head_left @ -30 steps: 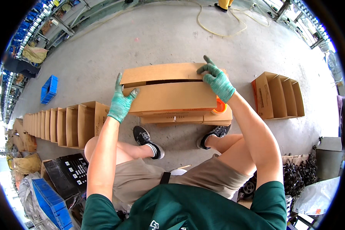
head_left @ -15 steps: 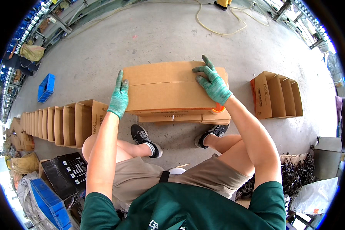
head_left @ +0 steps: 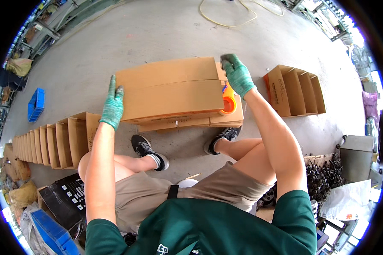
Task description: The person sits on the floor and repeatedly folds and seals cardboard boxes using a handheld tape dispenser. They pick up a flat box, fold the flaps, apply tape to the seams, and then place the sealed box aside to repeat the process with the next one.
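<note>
A closed brown cardboard box (head_left: 168,91) lies on a stack of flat cardboard (head_left: 191,123) in front of my feet. Its top flaps meet along a seam. Green-gloved, my left hand (head_left: 113,104) grips the box at its left end, index finger stretched along the edge and thumb beside it. My right hand (head_left: 237,76), gloved alike, hovers just off the box's far right corner, fingers loosely bent and nothing visible in them. Below it, an orange and yellow tape dispenser (head_left: 229,104) rests on the stack against the box's right end, partly hidden by it.
A long row of open cartons (head_left: 57,142) stands at left, a divided open carton (head_left: 295,91) at right. A blue crate (head_left: 36,105) sits far left. Close by my seat are a black box (head_left: 66,197) and a heap of dark metal parts (head_left: 325,174). A hose (head_left: 225,24) crosses the floor.
My right hand has come off the box top to beyond its right end. The box has slid slightly left, with my left hand still at its end, and more of the tape dispenser shows.
</note>
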Tool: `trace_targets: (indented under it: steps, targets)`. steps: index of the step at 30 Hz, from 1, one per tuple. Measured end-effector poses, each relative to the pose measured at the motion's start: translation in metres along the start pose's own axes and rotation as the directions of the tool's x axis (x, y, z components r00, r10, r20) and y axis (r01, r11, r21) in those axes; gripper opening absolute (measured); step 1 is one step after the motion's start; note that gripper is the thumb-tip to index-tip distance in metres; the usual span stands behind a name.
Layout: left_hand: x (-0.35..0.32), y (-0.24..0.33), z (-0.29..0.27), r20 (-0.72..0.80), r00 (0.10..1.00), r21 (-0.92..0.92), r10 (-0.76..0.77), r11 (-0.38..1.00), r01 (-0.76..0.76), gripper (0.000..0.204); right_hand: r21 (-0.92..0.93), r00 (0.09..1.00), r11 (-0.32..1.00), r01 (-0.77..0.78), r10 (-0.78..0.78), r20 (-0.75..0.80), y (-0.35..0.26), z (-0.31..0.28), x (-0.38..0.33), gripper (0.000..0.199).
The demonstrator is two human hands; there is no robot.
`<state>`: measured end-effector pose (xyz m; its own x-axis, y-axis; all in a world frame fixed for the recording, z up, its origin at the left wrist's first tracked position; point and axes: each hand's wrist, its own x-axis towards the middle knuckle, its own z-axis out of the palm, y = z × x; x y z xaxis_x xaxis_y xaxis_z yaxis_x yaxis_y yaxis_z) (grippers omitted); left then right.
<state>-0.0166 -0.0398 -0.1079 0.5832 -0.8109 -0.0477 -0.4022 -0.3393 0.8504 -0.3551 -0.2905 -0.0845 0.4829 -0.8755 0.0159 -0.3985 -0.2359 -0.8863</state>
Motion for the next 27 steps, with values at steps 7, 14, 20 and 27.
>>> trace_targets:
  steps: [7, 14, 20, 27]
  targets:
    - [-0.001, 0.007, 0.003, -0.019, 1.000, 0.048, -0.021, 0.999, 0.022, 0.058, -0.804, 0.803, 0.588, 0.088, 0.435, 0.406, 0.083, 0.031, -0.051, 0.069]
    - [0.004, -0.004, 0.004, -0.049, 0.995, 0.090, 0.087, 0.993, -0.082, 0.057, -0.601, 0.994, 0.799, 0.032, 0.039, 0.104, 0.098, 0.008, -0.008, 0.031]
    - [-0.004, 0.015, 0.003, -0.048, 0.999, 0.112, -0.025, 0.993, 0.030, 0.058, 0.461, 0.986, 0.871, 0.168, -0.155, -0.066, -0.061, -0.049, 0.009, 0.036]
    - [-0.003, 0.013, 0.004, -0.072, 0.997, 0.185, 0.037, 0.983, -0.023, 0.058, 0.411, 0.861, 0.907, 0.086, -0.275, 0.427, -0.099, 0.005, 0.006, 0.034]
